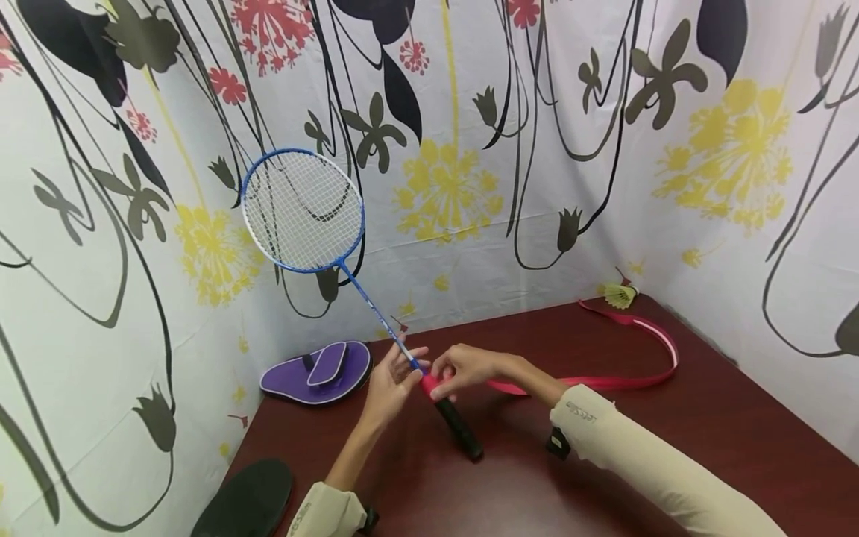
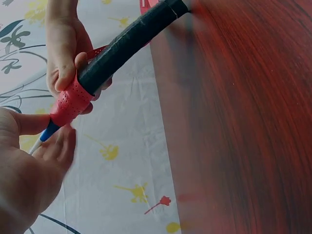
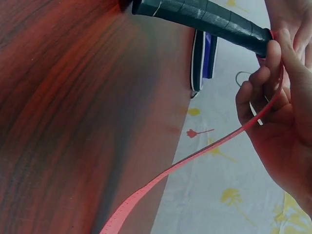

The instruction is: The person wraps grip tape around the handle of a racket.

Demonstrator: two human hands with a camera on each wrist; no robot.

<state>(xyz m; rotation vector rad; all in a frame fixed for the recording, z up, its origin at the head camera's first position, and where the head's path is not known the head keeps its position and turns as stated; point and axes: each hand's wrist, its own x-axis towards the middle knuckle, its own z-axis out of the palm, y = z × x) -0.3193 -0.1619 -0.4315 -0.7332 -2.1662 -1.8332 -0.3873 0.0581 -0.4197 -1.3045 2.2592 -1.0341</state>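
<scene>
A blue badminton racket point(image 1: 372, 306) slants across the head view, strung head up at the left, handle end low near the table. Its black handle point(image 2: 126, 51) carries a wrap of perforated red grip tape point(image 2: 73, 103) at the top end. My left hand point(image 1: 385, 391) holds the racket between thumb and fingers, where the shaft meets the handle. With thumb and fingers my right hand point(image 1: 470, 365) pinches the red tape at the wrapped part. From that hand a loose length of the tape point(image 3: 195, 156) trails down and over the table.
On the dark red wooden table point(image 1: 537, 477) lie a purple paddle case point(image 1: 288, 379) at back left and a black paddle-shaped thing point(image 1: 248, 500) at front left. A yellow shuttlecock point(image 1: 619, 295) sits in the far right corner. Flower-patterned sheets point(image 1: 470, 283) enclose the table.
</scene>
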